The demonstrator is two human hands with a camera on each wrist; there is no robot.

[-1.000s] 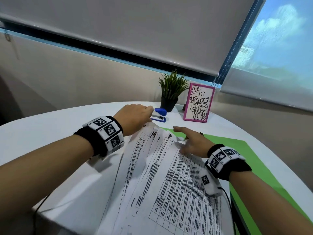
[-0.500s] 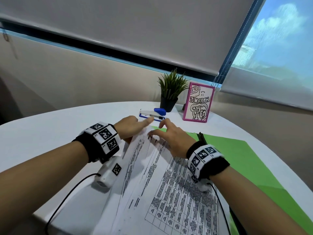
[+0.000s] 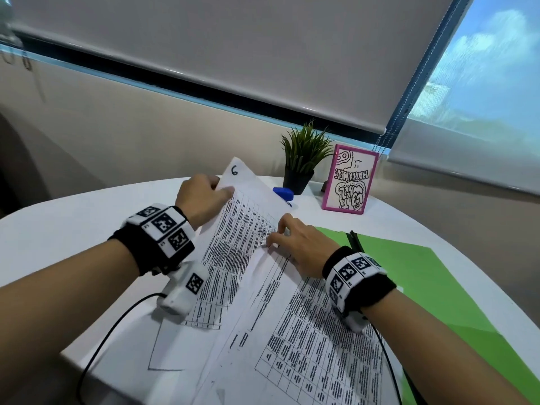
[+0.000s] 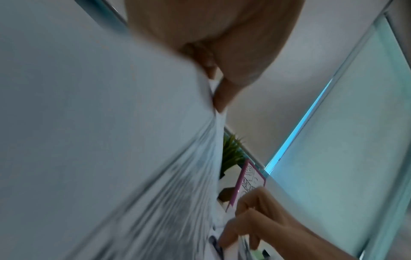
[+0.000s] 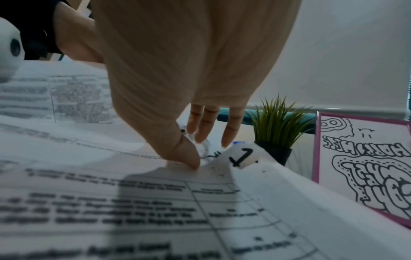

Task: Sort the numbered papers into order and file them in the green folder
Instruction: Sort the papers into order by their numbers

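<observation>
L hand pinches the far edge of a printed sheet marked "6", thumb on top, fingers curled behind, w/ that end lifted off the bench and tilted up; the near end of the sheet hangs under the L wrist. In the L wrist view the sheet is motion-blurred and fills the frame on the near side of the thumb.

R hand is just right of the L, palm down on the stack of numbered papers. Fingers are straight and slightly spread, thumb tip pressing the top page; nothing gripped. R wrist view shows a curled corner marked "7" just beside the thumb, on its right.

Green folder lies open & flat on the bench to the right of the R hand, partly under the stack's right edge.

Beyond both hands: blue stapler, mostly hidden behind the raised sheet; small potted plant; pink-framed doodle card standing upright to the plant's right.
</observation>
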